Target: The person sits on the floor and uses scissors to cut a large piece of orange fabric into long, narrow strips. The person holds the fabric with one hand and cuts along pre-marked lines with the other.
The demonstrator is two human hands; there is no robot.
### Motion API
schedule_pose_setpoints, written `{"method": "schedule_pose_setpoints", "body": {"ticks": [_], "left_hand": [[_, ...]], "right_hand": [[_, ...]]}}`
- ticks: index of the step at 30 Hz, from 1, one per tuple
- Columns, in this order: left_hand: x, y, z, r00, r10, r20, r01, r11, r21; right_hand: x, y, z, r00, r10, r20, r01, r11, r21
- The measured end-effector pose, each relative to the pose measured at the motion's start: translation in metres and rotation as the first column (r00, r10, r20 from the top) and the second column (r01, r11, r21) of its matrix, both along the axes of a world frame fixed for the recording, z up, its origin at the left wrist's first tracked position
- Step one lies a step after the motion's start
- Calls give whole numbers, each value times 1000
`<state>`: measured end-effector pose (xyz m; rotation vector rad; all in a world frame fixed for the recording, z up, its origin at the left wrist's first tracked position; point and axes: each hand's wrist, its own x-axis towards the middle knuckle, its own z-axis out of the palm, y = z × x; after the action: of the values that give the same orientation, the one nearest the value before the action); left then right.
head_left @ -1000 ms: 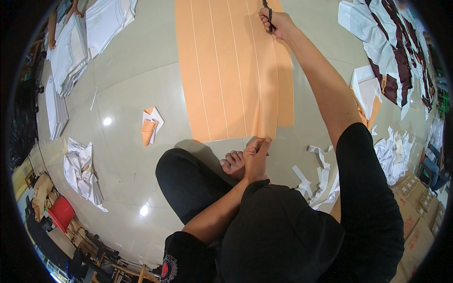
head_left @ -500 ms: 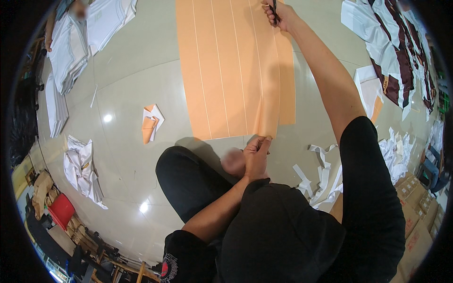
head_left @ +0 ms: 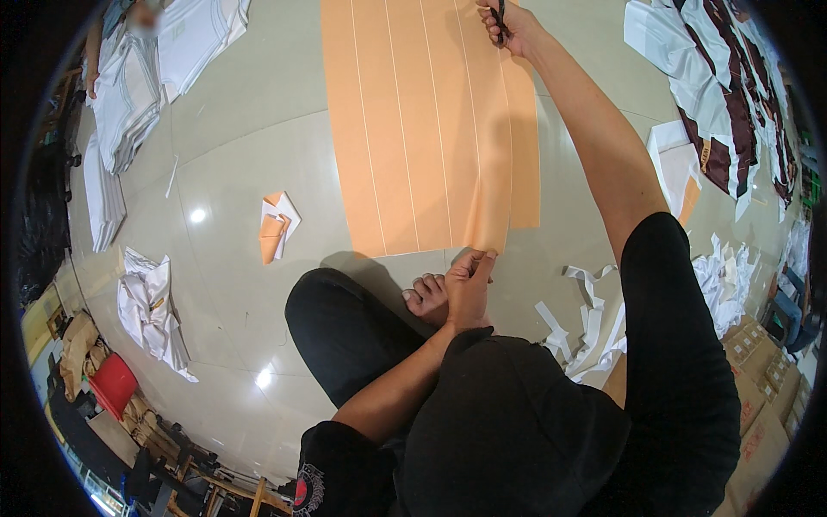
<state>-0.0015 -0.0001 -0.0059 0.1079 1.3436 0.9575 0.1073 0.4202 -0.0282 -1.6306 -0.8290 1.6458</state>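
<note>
One hand, our left point(head_left: 468, 280), pinches the near edge of the sheet point(head_left: 401, 129); our right point(head_left: 517, 33) holds scissors point(head_left: 500, 26), edged farther, seemingly lengthening the cut point(head_left: 511, 155).

The bare right hand point(head_left: 508, 31) was curled closed at the far end of a long reach, its bare right forearm point(head_left: 590, 129) running outward and inward again toward the wrist. A loose black fabric sleeve point(head_left: 676, 284) covered the upper arm to about the elbow. The bare left hand point(head_left: 468, 283) sat low and close to the body—thumb pinched against the fingers—with the bare left forearm point(head_left: 398, 369) angled up to it. One black-trousered leg point(head_left: 332, 323) was folded, and a bare foot point(head_left: 427, 296) rested just beside the left wrist.
</note>
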Motion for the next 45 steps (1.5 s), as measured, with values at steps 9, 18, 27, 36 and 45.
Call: {"method": "schedule_pose_setpoints", "body": {"ticks": [9,18,27,36,45], "left_hand": [[-1,0,2,1000,-6,12,5,1000,24],[-1,0,3,1000,-4,18,3,1000,18],[-1,2,4,1000,1,17,-1,1000,0],[0,2,4,1000,-2,-4,2,1000,-9],[-1,0,0,1000,5,4,-5,1000,-11]], "right_hand": [[0,2,-1,1000,2,4,-2,1000,1],[1,3,0,1000,3,9,-3,1000,4],[2,6,2,1000,3,17,-3,1000,6],[3,7,2,1000,7,24,-7,1000,6],[2,16,4,999,20,29,-20,1000,12]]}}
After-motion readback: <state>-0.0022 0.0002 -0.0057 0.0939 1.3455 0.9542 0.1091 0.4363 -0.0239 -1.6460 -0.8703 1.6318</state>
